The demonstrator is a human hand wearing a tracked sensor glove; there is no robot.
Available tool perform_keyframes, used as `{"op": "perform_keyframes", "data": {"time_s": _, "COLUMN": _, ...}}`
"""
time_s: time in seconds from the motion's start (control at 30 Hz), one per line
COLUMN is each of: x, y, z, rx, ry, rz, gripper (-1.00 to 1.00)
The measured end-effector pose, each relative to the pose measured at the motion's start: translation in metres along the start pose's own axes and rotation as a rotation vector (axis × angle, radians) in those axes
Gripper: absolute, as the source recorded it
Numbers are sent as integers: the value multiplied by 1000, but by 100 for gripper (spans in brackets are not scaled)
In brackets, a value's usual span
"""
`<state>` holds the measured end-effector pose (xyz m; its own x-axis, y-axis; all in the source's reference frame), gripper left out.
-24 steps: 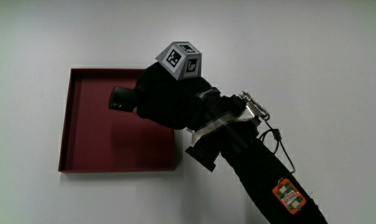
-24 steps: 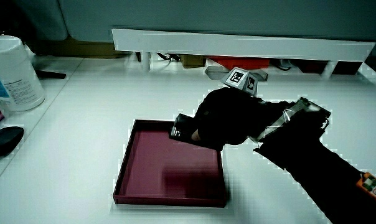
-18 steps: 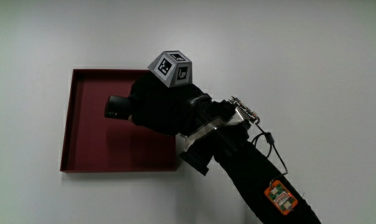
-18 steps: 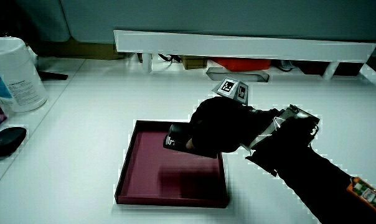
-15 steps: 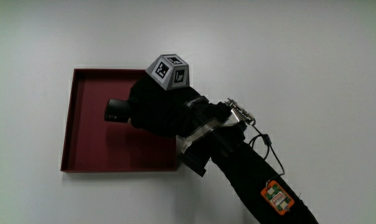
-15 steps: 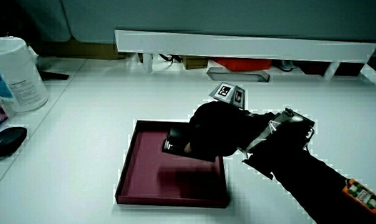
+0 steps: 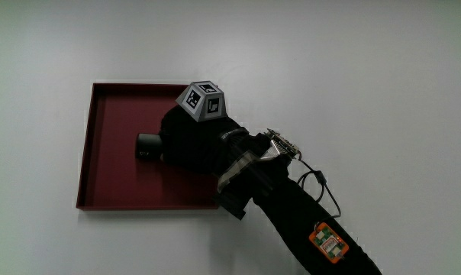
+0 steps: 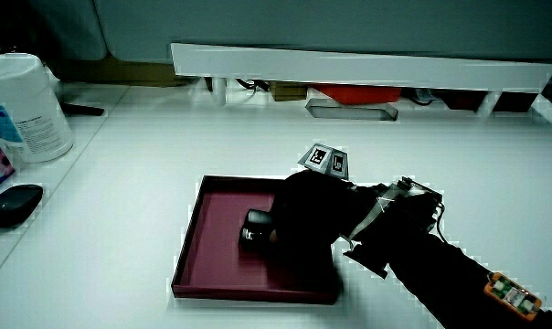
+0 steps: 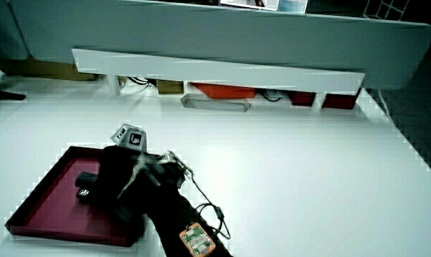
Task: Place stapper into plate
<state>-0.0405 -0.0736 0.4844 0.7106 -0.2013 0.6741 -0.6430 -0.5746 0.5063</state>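
Note:
A square dark red plate [image 7: 108, 114] [image 8: 219, 210] [image 9: 51, 185] with low walls lies on the white table. The gloved hand [image 7: 191, 143] [image 8: 299, 219] [image 9: 115, 178] is low over the plate's inside, near the wall closest to the forearm, shut on a black stapler. One end of the stapler [image 7: 147, 147] [image 8: 256, 228] [image 9: 84, 185] sticks out of the fingers toward the plate's middle, down at the plate's floor. Whether it touches the floor I cannot tell. The glove hides the remainder of the stapler.
In a side view a white tub [image 8: 25, 105] and a black mouse [image 8: 11, 203] sit at the table's edge beside the plate. A low white partition [image 8: 367, 68] [image 9: 222, 68] with a grey tray [image 8: 352, 111] [image 9: 215, 103] under it runs along the table, farther from the person.
The hand with the stapler has sunk lower into the plate and come a little nearer to the person. The stapler's free end is now close to the plate's floor.

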Motion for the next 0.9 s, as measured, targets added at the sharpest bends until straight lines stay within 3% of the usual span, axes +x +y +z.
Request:
{"op": "perform_keyframes", "data": {"time_s": 0.27, "x": 3, "y": 0, "z": -3, "rx": 9, "ry": 13, "rz": 8, "gripper": 0}}
{"op": "perform_keyframes", "data": {"time_s": 0.6, "x": 6, "y": -6, "z": -4, "rx": -17, "ry": 38, "rz": 21, "gripper": -56}}
{"op": "perform_keyframes", "data": {"time_s": 0.8, "x": 1, "y": -28, "z": 14, "rx": -31, "ry": 15, "rz": 51, "gripper": -89}}
{"op": "perform_keyframes", "data": {"time_s": 0.9, "x": -2, "y": -47, "z": 28, "rx": -71, "ry": 14, "rz": 50, "gripper": -100}}
